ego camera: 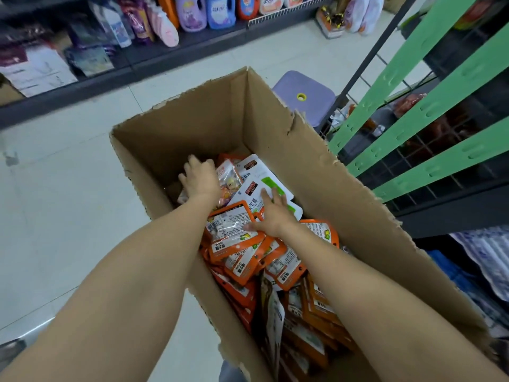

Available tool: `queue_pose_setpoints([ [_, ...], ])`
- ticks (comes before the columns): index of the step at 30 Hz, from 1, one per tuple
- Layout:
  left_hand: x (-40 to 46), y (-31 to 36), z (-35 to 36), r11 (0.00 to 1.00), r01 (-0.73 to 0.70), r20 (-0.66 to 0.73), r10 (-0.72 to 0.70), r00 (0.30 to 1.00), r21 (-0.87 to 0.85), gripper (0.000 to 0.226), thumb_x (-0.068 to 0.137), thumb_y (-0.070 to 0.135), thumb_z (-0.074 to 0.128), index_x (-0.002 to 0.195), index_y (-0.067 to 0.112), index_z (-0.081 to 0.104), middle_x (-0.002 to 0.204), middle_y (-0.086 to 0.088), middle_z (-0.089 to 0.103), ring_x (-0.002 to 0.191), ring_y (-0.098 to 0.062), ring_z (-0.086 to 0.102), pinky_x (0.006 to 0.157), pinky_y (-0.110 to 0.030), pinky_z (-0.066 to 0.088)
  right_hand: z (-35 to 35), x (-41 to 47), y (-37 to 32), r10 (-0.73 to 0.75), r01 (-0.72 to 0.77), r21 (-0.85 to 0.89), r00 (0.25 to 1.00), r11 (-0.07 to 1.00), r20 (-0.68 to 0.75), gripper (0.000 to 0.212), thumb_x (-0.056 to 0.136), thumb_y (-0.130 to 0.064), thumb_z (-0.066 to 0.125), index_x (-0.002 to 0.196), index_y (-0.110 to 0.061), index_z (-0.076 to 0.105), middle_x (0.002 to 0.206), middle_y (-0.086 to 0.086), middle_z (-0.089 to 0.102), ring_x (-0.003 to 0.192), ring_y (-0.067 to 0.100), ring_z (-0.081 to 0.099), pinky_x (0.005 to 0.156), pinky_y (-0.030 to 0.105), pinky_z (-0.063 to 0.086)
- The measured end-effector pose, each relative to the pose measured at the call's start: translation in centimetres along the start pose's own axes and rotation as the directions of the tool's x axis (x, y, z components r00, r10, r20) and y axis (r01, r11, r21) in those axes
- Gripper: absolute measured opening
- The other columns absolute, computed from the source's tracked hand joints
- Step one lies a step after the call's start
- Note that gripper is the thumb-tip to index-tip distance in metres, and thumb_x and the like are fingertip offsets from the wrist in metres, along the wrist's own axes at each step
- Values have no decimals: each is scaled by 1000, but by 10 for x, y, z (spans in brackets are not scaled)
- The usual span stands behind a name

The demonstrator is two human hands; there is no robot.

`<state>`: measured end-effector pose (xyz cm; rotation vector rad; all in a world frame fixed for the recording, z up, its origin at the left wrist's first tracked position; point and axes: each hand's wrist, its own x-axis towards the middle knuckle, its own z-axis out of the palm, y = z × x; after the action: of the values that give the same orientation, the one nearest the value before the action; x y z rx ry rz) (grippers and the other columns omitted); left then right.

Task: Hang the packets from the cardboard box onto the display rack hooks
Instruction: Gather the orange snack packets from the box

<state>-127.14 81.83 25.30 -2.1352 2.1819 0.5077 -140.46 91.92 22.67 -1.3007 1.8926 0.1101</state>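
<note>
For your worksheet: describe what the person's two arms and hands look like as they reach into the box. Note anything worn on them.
Both forearms are bare from the bottom edge of the picture to the wrists, with no sleeve in view. The left hand and right hand wear no gloves, and no watch, bracelet or ring shows on either. No markings can be made out.

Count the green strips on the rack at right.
3 green strips, running diagonally across the dark wire rack: upper, middle, lower. More may lie beyond the frame edge.
</note>
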Motion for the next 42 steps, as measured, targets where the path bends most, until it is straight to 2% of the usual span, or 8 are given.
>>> queue_pose_setpoints([
  [8,-21,17,-70,932,-358,-22,358,934,-53,23,94,11,48,103,21,65,101,-7,66,102,-31,58,84,-39,36,-48,-35,-7,-170,241,341,960,909,-223,93,83,-34,70,152,-16,10,157,5,17,143,22,21,112,36,28],
  [11,-40,34,-104,849,-514,-33,514,857,-125,17,93,21,54,101,23,69,102,0,69,102,-25,59,90,-40,39,-79,-72,-17,-223,399,345,865,849,-450,82,86,-25,68,150,-20,18,153,0,30,139,15,29,110,33,28],
  [15,-72,80,-148,709,-657,-159,640,752,-255,10,87,24,63,90,18,70,89,-2,71,86,-23,64,80,-41,50,-126,-125,-11,-123,525,338,661,781,-740,23,94,-15,56,117,-11,58,109,5,65,99,20,62,86,37,51],
  [19,-122,143,-192,569,-748,-318,679,661,-341,10,85,25,67,88,16,70,85,-3,70,82,-19,62,77,-35,49,-173,-189,20,-18,596,364,537,716,-844,5,93,-11,56,89,-11,60,80,-4,64,73,3,60,63,19,46],
  [27,-248,280,-242,125,-787,-375,827,418,-604,15,83,16,70,71,24,66,48,15,60,46,2,55,54,-21,49,-236,-357,111,161,705,289,244,647,-956,19,87,-26,66,73,-13,64,62,17,53,57,15,46,54,26,36],
  [31,-320,348,-240,-49,-810,-420,873,250,-585,10,81,15,71,74,21,68,60,16,61,51,7,54,56,-15,46,-237,-429,163,247,712,248,108,657,-963,15,88,-23,66,73,-22,63,58,-8,53,55,4,42,52,21,35],
  [38,-414,423,-223,-205,-797,-423,903,69,-568,5,83,13,69,81,17,71,73,10,67,65,-1,62,62,-16,50,-231,-511,241,404,636,277,-59,720,-913,28,88,-21,65,65,-14,51,49,-9,42,44,3,34,45,16,29],
  [42,-457,456,-219,-222,-782,-441,895,75,-583,6,81,18,72,83,12,72,74,-1,69,62,-8,63,58,-17,51,-232,-542,276,458,637,277,-136,720,-878,19,88,-23,65,77,-8,62,64,-6,57,56,7,44,54,26,37],
])
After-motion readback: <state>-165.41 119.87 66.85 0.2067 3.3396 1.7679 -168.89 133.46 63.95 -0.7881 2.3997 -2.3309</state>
